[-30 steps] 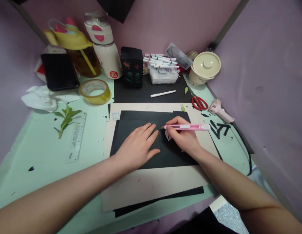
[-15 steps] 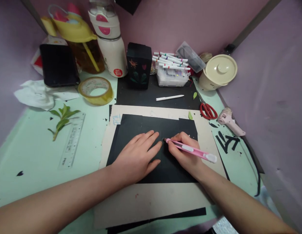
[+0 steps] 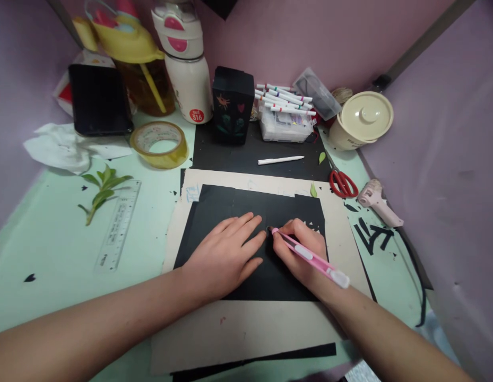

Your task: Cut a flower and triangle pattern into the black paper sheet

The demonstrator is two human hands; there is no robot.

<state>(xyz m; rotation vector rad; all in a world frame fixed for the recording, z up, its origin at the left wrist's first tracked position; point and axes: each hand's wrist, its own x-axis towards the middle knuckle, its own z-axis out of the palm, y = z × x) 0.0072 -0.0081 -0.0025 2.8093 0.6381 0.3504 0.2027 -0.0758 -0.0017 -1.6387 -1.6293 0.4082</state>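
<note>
A sheet of black card [image 3: 214, 212] lies on a larger pale board [image 3: 198, 329]. My left hand [image 3: 226, 254] rests flat on the card, fingers stretched out. In my right hand [image 3: 302, 246] is a pink craft knife [image 3: 313, 260], gripped like a pen. Its tip touches or nearly touches the card just right of my left fingertips; the blade itself is too small to make out. Small pale cutouts [image 3: 312, 225] show in the card beside my right knuckles.
Behind the card are a white pen [image 3: 281, 159], red-handled scissors [image 3: 343, 183] and a decorated black box [image 3: 232, 106]. A glue gun [image 3: 379, 202] and black paper strips [image 3: 371, 236] lie right. At left are a ruler [image 3: 119, 228], a leafy sprig [image 3: 101, 193] and a tape roll [image 3: 161, 144].
My right hand has turned the craft knife so its rear end swings down and toward me, while its tip stays near the same spot. My left hand keeps its place. The view has shifted slightly.
</note>
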